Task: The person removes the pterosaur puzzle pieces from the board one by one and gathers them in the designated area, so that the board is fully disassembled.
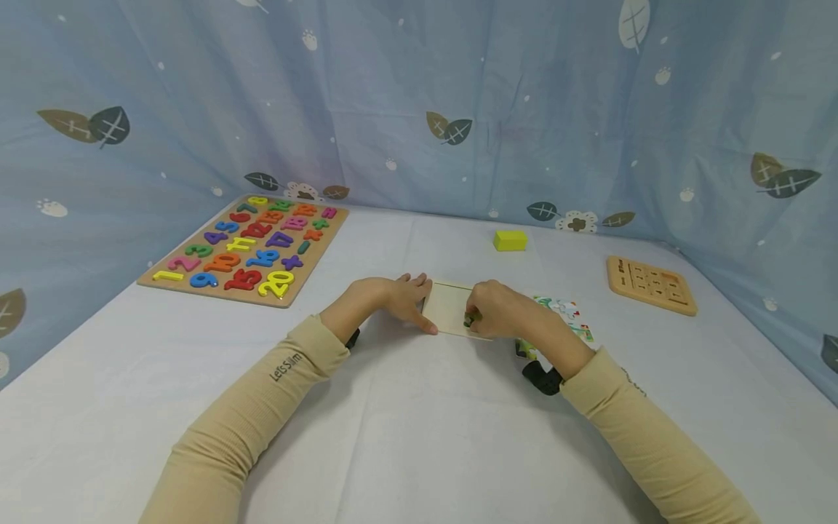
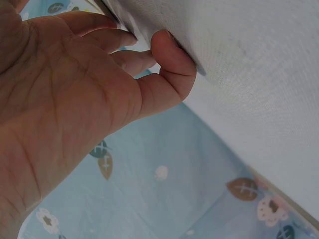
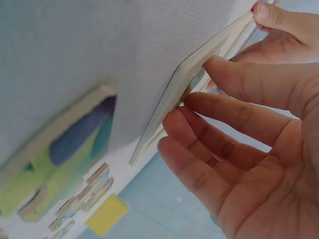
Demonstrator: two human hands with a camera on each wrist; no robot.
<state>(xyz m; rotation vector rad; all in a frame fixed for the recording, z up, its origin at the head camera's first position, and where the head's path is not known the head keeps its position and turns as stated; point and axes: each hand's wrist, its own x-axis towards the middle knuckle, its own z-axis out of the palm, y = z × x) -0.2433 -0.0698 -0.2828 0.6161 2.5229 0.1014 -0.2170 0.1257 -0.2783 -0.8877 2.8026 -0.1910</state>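
Note:
A shallow pale wooden puzzle tray (image 1: pixel 448 307) lies on the table between the two hands. The left hand (image 1: pixel 404 300) is at its left side, fingers spread; in the right wrist view its thumb (image 3: pixel 262 11) touches the tray's corner. Over the tray's right part, the right hand (image 1: pixel 503 309) pinches a small green puzzle piece (image 1: pixel 469 319) between thumb and fingers. In the right wrist view that piece (image 3: pixel 191 88) is at the tray's surface, partly hidden by the fingertips. Printed puzzle pieces (image 1: pixel 568 314) lie just right of the tray, partly covered by the right forearm.
A board of colourful numbers (image 1: pixel 245 251) lies at the back left. A yellow block (image 1: pixel 511 240) stands behind the tray, and a wooden number-slide board (image 1: pixel 651 284) lies to the right. A patterned blue curtain (image 1: pixel 393 109) hangs along the table's back.

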